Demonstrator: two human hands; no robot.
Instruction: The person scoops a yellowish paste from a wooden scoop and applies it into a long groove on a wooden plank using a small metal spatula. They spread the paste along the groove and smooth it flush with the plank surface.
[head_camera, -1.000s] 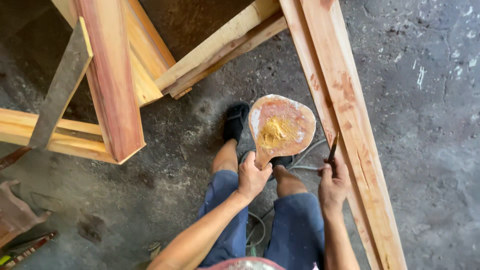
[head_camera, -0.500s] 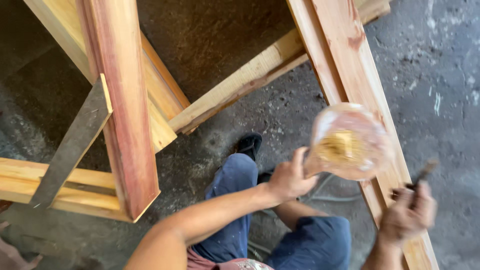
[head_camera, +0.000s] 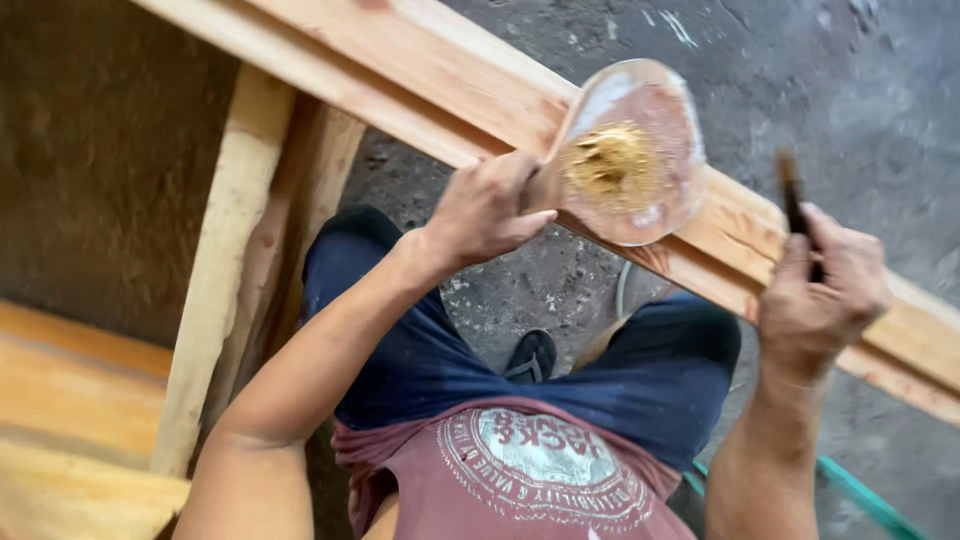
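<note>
My left hand (head_camera: 488, 208) grips the handle end of a flat, oval wooden board (head_camera: 632, 150) that carries a lump of yellow-brown putty (head_camera: 610, 160). The board hovers over a long reddish timber beam (head_camera: 450, 80) running diagonally across the view. My right hand (head_camera: 820, 295) is closed around a thin dark-handled tool (head_camera: 795, 200), held upright beside the beam, to the right of the board. The tool's working end is blurred.
More pale wooden frame members (head_camera: 225, 250) stand at the left, with orange planks (head_camera: 60, 400) at the lower left. Grey concrete floor (head_camera: 850, 70) lies beyond the beam. My knees in dark shorts, a black shoe (head_camera: 530, 355) and a green hose (head_camera: 850, 490) are below.
The view has swung and closed in on the beam. Both hands have risen, the board now over the beam and the right hand with its tool lifted beside it.
</note>
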